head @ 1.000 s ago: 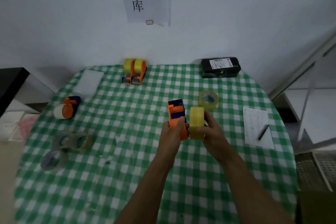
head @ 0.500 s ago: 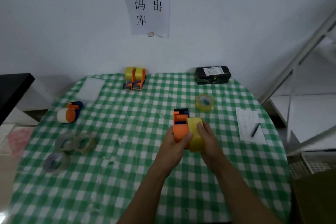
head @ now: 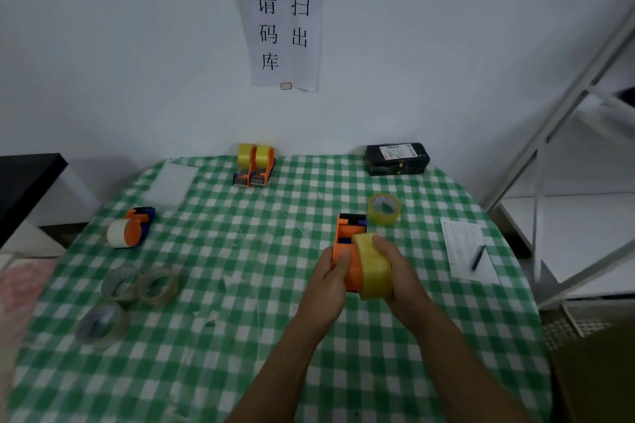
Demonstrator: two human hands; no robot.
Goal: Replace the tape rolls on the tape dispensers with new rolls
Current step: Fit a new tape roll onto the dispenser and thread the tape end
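A: Where is the new roll right now?

B: The yellow roll (head: 372,268) is pushed sideways against the orange dispenser (head: 347,244), and both seem to be held just clear of the worktop (head: 240,354). The left hand (head: 326,282) grips the dispenser's body, with the thumb lying across its orange side. The right hand (head: 402,278) is curled round the roll, with one finger over its top edge.

A: Is it on the hub?

B: I cannot tell, because the hands and the roll hide the hub. I would judge it part way on at best.

A: What could go wrong from here?

B: Mostly a crooked fit. If the right hand pushes with the roll tilted, the core may bind on the hub and jam, and forcing it could strain the plastic. The roll could also go on the wrong way round, so the tape would feed out with its sticky side facing wrongly. I cannot see the loose end. A slip of either grip would drop both pieces.

A: Is there anything nearby to knock?

B: A spare roll (head: 384,209) lies just beyond the dispenser's far end. A pen (head: 478,257) rests on a sheet of paper (head: 464,244) to the right. Well apart from the hands, a pair of loaded dispensers (head: 256,165) stands at the back. At the left lies a dispenser with a pale roll (head: 129,228), with three clear rolls (head: 141,285) near it.
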